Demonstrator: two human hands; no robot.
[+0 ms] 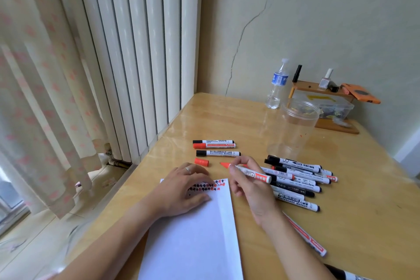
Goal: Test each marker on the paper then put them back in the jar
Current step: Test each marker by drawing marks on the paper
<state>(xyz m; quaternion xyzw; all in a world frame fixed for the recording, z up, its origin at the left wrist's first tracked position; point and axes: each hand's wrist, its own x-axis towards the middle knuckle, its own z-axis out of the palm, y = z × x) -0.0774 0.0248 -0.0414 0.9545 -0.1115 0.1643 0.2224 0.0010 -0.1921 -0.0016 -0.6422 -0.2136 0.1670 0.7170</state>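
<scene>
My right hand (247, 186) pinches an uncapped red whiteboard marker (252, 171), its tip pointing left just above the paper's top right corner. Its red cap (201, 162) lies loose on the table. My left hand (184, 186) rests flat on the white paper (193, 234), beside rows of red and black test marks (211, 186). Three capped markers (214, 147) lie in a row beyond the cap. A pile of several markers (297, 179) lies to the right. The clear plastic jar (295, 129) stands behind them with nothing visible inside.
A water bottle (277, 84) stands near the wall. A wooden rack (327, 107) with a plastic box, small bottles and an orange phone fills the back right. One red marker (306, 234) lies under my right forearm. A radiator and curtain stand left of the table.
</scene>
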